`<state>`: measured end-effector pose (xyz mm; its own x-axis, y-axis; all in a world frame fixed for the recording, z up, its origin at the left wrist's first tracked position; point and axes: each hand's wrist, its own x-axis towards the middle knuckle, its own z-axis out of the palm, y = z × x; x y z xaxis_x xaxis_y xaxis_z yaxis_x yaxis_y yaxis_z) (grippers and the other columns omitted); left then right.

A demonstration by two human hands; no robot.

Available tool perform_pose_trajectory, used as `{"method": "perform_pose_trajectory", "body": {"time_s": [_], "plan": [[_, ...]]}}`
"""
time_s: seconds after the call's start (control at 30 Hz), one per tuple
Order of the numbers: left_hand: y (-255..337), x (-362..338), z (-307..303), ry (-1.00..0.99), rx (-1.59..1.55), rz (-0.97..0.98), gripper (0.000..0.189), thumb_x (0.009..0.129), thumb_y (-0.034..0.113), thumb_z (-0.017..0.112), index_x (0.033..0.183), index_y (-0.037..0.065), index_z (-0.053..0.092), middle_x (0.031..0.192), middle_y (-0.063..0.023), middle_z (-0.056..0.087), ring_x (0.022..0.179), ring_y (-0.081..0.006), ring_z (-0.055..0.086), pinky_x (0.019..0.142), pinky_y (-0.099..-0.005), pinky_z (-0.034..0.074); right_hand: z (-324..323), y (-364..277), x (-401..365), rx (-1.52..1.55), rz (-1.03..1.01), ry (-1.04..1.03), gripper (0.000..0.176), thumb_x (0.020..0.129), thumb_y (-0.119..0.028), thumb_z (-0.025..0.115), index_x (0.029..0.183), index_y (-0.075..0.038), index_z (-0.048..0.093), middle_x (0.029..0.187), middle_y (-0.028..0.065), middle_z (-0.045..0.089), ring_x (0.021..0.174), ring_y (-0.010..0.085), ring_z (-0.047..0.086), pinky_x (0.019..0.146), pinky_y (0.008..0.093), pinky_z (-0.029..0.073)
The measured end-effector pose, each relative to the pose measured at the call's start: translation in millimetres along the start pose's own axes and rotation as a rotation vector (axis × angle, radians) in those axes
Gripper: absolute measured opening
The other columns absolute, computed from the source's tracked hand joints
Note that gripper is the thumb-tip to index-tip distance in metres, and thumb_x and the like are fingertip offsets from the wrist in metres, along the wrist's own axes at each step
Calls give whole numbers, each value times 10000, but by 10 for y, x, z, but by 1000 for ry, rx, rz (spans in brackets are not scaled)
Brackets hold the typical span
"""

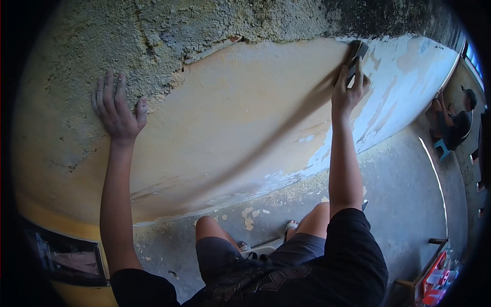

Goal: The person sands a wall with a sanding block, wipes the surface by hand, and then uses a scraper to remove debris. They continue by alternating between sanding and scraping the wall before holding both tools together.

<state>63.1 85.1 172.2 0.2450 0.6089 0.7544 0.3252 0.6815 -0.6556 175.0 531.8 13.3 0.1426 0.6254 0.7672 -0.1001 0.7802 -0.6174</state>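
My left hand (118,107) lies flat on the wall with its fingers spread, over the edge where rough, bare plaster (102,46) meets the smooth yellowish surface (245,102). It holds nothing, and its fingertips look dusty. Farther right, my right hand (352,92) is wrapped around a dark scraper (358,51), pressed to the wall near the top of the smooth area. The fingers hide part of the tool, so its full shape does not show. Just right of it, patchy white paint (409,77) begins. A long shadow falls across the wall from that hand.
Paint flakes (248,217) lie on the grey floor (394,179) along the wall's foot. At far right another person (458,123) sits on a blue stool (441,149) by the wall. A framed glass panel (66,253) is at lower left. Red items (434,279) stand at lower right.
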Motion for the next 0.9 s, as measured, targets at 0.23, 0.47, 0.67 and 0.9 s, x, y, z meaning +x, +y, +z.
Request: {"method": "perform_pose_trajectory", "body": {"time_s": [0.23, 0.47, 0.67, 0.9], "plan": [[5, 0, -11, -13, 7, 3, 551, 978, 443, 427, 1354, 42, 468, 1401, -197, 451, 1292, -401, 422, 1073, -553, 305, 15, 121, 7, -10, -41, -31, 429, 906, -160, 648, 1330, -151, 581, 1106, 148, 510, 1020, 291, 474, 925, 384, 392], [-2, 3, -8, -13, -4, 7, 544, 970, 439, 451, 1348, 49, 472, 1397, -188, 459, 1289, -390, 425, 1073, -547, 304, 0, 3, 43, -29, -87, -59, 428, 903, -176, 649, 1325, -162, 583, 1137, 162, 510, 1028, 303, 478, 922, 408, 394], [-12, -23, 15, -12, -14, -7, 540, 966, 442, 458, 1353, 65, 467, 1402, -177, 460, 1286, -382, 427, 1070, -545, 300, -57, -109, -1008, -21, -43, -168, 507, 867, -162, 693, 1355, -141, 555, 1086, 157, 512, 999, 298, 477, 880, 395, 393], [-1, -40, 19, 15, 13, -31, 527, 974, 487, 422, 1329, 107, 508, 1384, -123, 495, 1264, -319, 460, 1068, -525, 305, 112, -691, -483, 44, -95, -112, 488, 854, -147, 708, 1327, -164, 588, 1074, 139, 520, 986, 285, 453, 870, 402, 391]]}}
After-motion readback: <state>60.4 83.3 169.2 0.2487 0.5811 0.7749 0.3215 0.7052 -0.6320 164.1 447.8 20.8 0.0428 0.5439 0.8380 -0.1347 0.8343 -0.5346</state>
